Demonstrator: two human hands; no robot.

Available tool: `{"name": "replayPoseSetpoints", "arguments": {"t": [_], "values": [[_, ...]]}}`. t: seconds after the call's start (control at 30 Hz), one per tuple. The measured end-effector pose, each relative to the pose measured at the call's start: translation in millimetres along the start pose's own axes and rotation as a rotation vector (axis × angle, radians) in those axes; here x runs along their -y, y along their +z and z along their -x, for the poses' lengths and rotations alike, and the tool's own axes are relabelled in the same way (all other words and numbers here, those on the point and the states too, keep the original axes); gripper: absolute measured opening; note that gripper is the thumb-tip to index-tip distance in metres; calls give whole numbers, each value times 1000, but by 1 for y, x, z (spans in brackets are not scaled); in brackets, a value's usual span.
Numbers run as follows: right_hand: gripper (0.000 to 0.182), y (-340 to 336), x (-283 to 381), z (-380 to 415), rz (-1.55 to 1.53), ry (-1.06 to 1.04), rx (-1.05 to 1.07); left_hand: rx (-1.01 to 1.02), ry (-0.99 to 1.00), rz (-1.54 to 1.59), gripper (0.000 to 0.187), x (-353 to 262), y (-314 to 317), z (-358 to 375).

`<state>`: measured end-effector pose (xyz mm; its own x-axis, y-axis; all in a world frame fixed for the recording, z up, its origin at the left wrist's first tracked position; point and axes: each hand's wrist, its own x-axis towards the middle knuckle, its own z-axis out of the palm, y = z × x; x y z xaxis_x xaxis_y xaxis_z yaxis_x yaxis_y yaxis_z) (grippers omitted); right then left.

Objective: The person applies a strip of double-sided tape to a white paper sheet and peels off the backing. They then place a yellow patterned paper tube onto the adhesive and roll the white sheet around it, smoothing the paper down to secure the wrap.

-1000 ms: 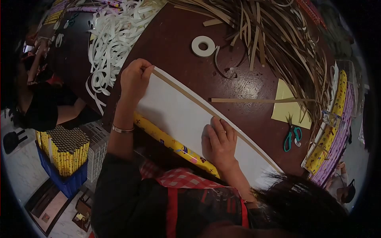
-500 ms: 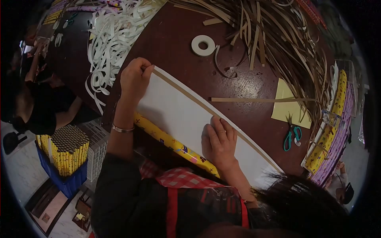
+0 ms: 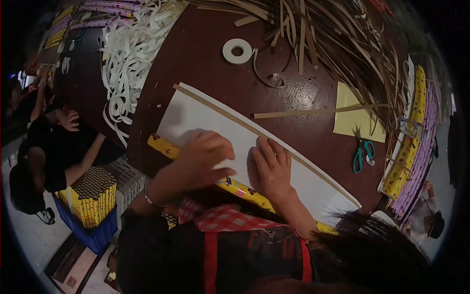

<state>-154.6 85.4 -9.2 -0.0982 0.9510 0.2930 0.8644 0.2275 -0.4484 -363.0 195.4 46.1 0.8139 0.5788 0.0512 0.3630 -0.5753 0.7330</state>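
White sheet (image 3: 186,112) lies on the dark table (image 3: 196,54), long axis slanting upper left to lower right, one brown strip (image 3: 220,112) along its far edge; left hand (image 3: 203,159) half-curled, thumb parted; right hand (image 3: 274,171) resting flat, ungripping; one tape roll (image 3: 227,51) beyond.

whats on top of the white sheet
A brown strip runs along the far edge of the white sheet, and the right hand rests there. The left hand hides part of the near side; anything under either hand is covered.
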Motion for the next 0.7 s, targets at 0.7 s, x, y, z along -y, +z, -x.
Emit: {"name": "replayPoseSetpoints", "arguments": {"t": [0.7], "values": [[24,7,-9,13,-8,-35,-41,385,213,-154,38,-33,69,26]]}}
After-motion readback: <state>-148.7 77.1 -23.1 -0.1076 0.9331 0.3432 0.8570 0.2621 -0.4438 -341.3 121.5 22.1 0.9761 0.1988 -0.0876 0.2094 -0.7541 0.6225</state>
